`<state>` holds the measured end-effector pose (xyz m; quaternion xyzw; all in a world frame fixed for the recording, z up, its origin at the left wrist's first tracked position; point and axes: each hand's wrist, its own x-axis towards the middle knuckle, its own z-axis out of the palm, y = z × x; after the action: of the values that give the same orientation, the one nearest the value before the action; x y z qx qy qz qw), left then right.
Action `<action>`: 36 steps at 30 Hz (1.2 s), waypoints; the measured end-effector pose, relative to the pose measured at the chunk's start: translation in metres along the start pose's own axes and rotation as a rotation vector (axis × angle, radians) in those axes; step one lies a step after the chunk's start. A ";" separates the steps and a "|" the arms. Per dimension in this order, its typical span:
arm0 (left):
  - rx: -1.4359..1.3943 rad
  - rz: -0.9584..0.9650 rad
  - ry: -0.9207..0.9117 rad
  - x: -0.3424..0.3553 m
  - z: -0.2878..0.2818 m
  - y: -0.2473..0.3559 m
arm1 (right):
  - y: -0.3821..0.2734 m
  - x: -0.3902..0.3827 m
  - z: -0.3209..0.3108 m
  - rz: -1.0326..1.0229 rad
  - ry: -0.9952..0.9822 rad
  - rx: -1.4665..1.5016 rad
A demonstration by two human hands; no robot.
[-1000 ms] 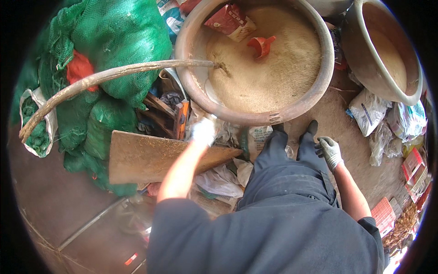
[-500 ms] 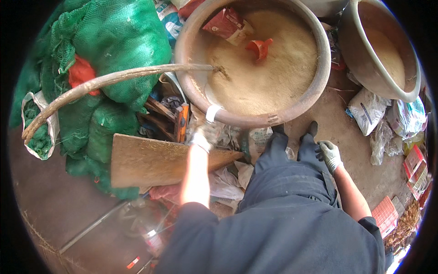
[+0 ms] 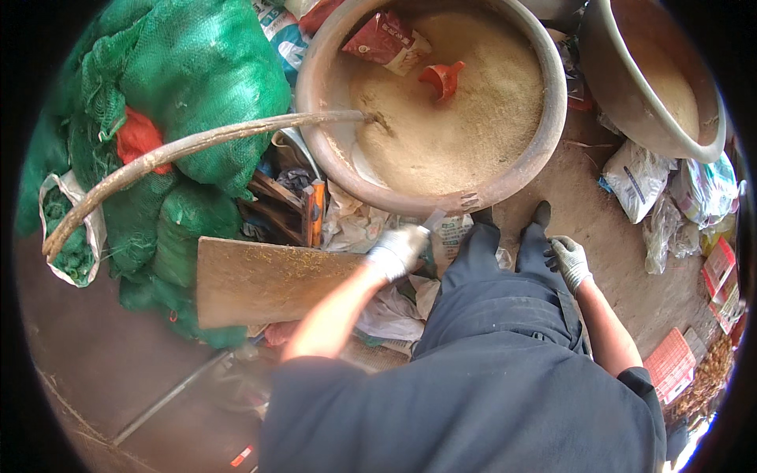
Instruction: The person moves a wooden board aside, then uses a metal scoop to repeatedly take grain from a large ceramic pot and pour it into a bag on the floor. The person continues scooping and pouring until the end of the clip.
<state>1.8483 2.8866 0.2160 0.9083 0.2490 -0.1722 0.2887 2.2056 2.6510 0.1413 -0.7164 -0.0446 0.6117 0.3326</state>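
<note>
My left hand (image 3: 400, 251), in a pale work glove, is closed near the front of a large round vat (image 3: 347, 184). From its fingers sticks out a small pale, thin piece (image 3: 434, 218), blurred, whose kind I cannot make out. Fine tan meal (image 3: 481, 150) fills the vat. On the meal rest an orange-red scoop (image 3: 443, 80) and a red and white packet (image 3: 388, 41). A long curved wooden stick (image 3: 197, 146) has one end in the meal. By my right thigh hangs my right hand (image 3: 569, 260), gloved, with fingers loosely bent and apart, nothing visible in them.
Stuffed green mesh sacks (image 3: 209, 87) are piled at the left. A wooden board (image 3: 268, 281) lies beside my left forearm. A second vat (image 3: 631, 87) holds more meal at the far right. Below it are plastic bags (image 3: 635, 185) and red crates (image 3: 670, 366).
My left hand has swung right and slightly nearer to me, carrying the pale piece from the vat's left front to its front middle. My right hand stays almost in place.
</note>
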 end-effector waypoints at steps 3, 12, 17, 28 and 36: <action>-1.423 -0.640 -0.253 0.011 0.003 0.071 | 0.006 0.001 0.001 0.041 -0.002 -0.019; -2.024 -0.984 0.438 -0.044 0.036 -0.121 | -0.004 0.008 -0.006 0.005 0.006 0.014; 0.143 -0.997 0.561 -0.023 -0.073 -0.165 | -0.019 0.010 -0.004 0.006 -0.003 -0.059; -0.503 -0.251 -0.012 -0.010 -0.023 0.026 | -0.006 0.018 -0.003 0.007 -0.009 -0.002; -2.579 -0.800 0.167 -0.044 0.057 -0.058 | -0.008 0.013 -0.014 0.020 -0.011 -0.028</action>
<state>1.7701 2.8773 0.1663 -0.1338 0.4936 0.1661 0.8431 2.2242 2.6572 0.1351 -0.7180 -0.0479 0.6182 0.3163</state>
